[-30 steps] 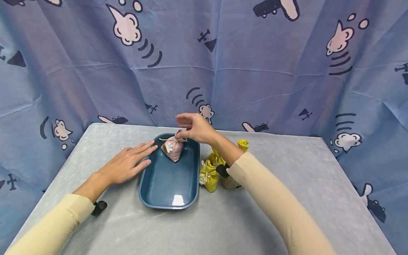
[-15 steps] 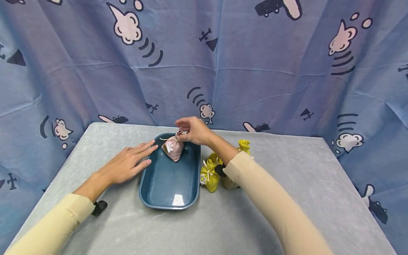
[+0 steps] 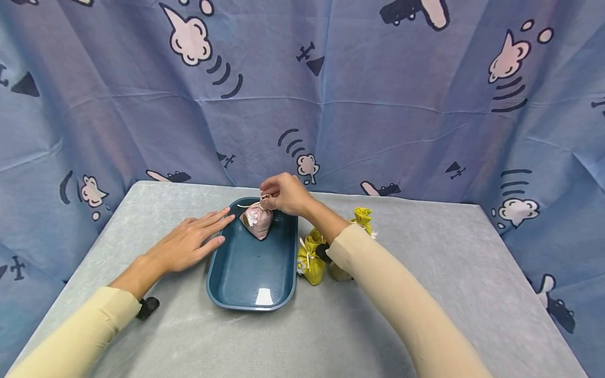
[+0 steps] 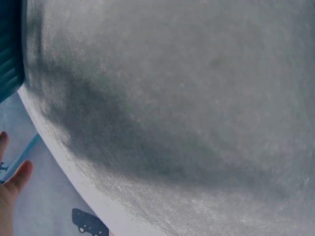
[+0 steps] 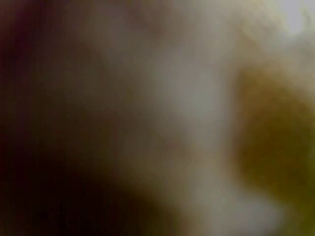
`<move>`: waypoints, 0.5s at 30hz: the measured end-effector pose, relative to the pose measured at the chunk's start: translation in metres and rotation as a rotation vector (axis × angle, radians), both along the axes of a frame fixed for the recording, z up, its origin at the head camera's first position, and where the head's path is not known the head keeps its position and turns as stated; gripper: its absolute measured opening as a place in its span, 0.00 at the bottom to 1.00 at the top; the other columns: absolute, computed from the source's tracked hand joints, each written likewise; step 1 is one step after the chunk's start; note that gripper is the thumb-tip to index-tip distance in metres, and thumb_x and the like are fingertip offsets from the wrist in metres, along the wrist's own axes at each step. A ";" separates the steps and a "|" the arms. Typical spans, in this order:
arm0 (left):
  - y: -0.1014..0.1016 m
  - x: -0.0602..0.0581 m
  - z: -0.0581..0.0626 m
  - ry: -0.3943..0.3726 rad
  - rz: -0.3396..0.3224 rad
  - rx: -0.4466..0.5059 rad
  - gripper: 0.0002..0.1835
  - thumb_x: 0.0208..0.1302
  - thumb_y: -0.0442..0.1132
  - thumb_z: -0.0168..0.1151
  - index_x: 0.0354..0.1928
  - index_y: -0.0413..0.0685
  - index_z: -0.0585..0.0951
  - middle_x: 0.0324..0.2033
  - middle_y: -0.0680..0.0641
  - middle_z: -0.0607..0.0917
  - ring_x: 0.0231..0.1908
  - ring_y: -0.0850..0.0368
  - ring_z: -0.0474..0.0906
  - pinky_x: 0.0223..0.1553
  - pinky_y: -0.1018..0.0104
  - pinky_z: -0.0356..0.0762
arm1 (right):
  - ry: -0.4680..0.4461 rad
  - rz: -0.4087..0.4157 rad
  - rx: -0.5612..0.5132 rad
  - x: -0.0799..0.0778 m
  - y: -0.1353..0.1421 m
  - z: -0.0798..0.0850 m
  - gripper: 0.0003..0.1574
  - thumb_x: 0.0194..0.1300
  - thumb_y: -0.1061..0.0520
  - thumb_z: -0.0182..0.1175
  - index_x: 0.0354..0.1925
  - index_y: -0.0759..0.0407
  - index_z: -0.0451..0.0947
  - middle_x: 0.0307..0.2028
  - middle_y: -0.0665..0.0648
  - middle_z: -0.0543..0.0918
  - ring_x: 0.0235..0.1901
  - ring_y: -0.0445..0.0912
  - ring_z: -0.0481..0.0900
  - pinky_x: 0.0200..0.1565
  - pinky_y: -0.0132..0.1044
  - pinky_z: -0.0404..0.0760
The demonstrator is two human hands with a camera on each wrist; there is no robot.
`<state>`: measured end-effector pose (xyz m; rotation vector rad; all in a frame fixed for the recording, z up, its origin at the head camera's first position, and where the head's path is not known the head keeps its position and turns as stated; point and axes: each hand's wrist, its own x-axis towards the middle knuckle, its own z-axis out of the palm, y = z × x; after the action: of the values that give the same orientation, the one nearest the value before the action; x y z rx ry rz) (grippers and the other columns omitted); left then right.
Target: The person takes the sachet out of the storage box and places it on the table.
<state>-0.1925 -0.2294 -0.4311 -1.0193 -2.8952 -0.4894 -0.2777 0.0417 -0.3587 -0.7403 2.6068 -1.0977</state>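
A pink drawstring pouch (image 3: pixel 257 224) with a white flower and pale cord lies at the far end of a blue rectangular tray (image 3: pixel 210 278). My right hand (image 3: pixel 289 195) pinches its gathered top between thumb and fingers. On the tray's left rim rest the straight fingers of my left hand (image 3: pixel 191 241), its thumb spread apart. In the left wrist view, part of the left hand (image 4: pixel 12 189) shows at the lower left, with the tray's ribbed outer wall (image 4: pixel 10 49) above it. The right wrist view is a close blur.
Right of the tray stands a yellow-green pouch (image 3: pixel 312 265) with a white flower. Another yellow pouch (image 3: pixel 363 218) and a beige pouch (image 3: pixel 339 273) are partly hidden by the right forearm. The grey table (image 3: pixel 302 341) ends at a blue patterned curtain (image 3: pixel 378 136).
My right hand has come slightly lower and its fingers have closed in on the pouch's top. The right forearm has shifted a little left. My left hand has stayed still.
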 end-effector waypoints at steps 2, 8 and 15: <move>0.000 0.000 0.000 0.003 -0.003 0.002 0.30 0.78 0.53 0.46 0.77 0.52 0.62 0.76 0.48 0.57 0.72 0.44 0.59 0.61 0.40 0.64 | 0.012 -0.023 -0.004 0.001 -0.001 0.000 0.17 0.61 0.67 0.69 0.49 0.66 0.84 0.41 0.59 0.89 0.44 0.46 0.87 0.48 0.34 0.81; 0.000 0.000 -0.001 0.010 -0.011 0.010 0.30 0.77 0.50 0.49 0.76 0.51 0.62 0.76 0.47 0.58 0.72 0.42 0.60 0.61 0.40 0.64 | 0.055 -0.057 0.017 0.002 -0.004 0.002 0.11 0.63 0.65 0.68 0.45 0.65 0.86 0.37 0.57 0.90 0.39 0.44 0.88 0.45 0.33 0.81; -0.001 0.000 -0.001 0.011 -0.004 0.005 0.30 0.78 0.51 0.48 0.76 0.52 0.62 0.76 0.47 0.58 0.72 0.43 0.60 0.61 0.40 0.64 | 0.078 -0.034 0.040 0.005 -0.004 0.012 0.11 0.64 0.67 0.66 0.45 0.67 0.86 0.37 0.58 0.89 0.39 0.45 0.87 0.42 0.32 0.82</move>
<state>-0.1928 -0.2308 -0.4323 -1.0242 -2.8815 -0.4903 -0.2731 0.0376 -0.3463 -0.7479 2.7076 -1.0428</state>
